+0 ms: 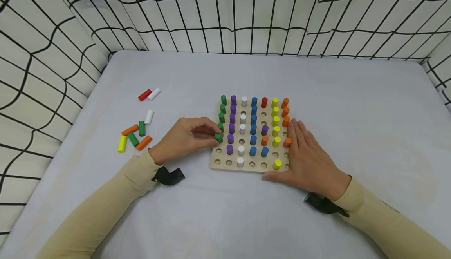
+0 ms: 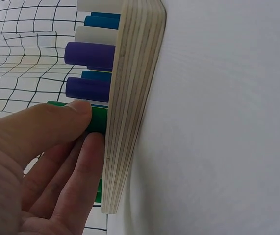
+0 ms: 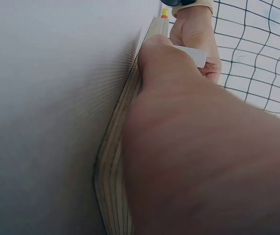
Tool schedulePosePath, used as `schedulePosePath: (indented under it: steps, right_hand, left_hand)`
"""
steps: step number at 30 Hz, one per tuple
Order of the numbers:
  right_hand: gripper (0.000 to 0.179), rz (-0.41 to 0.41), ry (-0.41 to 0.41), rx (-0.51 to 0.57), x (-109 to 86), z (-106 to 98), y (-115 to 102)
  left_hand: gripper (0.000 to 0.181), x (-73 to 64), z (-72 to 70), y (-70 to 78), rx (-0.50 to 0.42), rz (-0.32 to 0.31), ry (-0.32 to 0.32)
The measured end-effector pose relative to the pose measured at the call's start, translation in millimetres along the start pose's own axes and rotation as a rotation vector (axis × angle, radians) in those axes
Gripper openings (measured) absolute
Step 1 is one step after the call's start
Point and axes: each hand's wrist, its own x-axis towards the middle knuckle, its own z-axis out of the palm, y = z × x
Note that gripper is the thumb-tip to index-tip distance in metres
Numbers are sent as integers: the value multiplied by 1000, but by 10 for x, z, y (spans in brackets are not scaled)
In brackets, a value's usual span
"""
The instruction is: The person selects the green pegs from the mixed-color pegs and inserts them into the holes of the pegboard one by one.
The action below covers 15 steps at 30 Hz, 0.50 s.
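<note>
I had the left hand (image 1: 190, 137) pinching a green peg (image 1: 219, 138) in the left column of the board (image 1: 223, 157), the right hand (image 1: 311, 159) straight-fingered along its right edge. If that brace slipped, I judged, the board could slide, tilting the peg.

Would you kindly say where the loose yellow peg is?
In the head view, the loose yellow peg lies left of the pegboard, beside a green peg, below an orange peg.
</note>
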Motion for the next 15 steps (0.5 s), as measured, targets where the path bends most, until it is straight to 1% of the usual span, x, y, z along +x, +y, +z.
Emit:
schedulePosePath:
  steps: [10, 15]
  right_hand:
    - [148, -2, 6, 1, 1, 5, -6]
    - [148, -1, 0, 4, -2, 7, -10]
  left_hand:
    - [24, -1, -27, 8, 9, 16, -3]
    - [25, -8, -41, 21, 14, 7, -1]
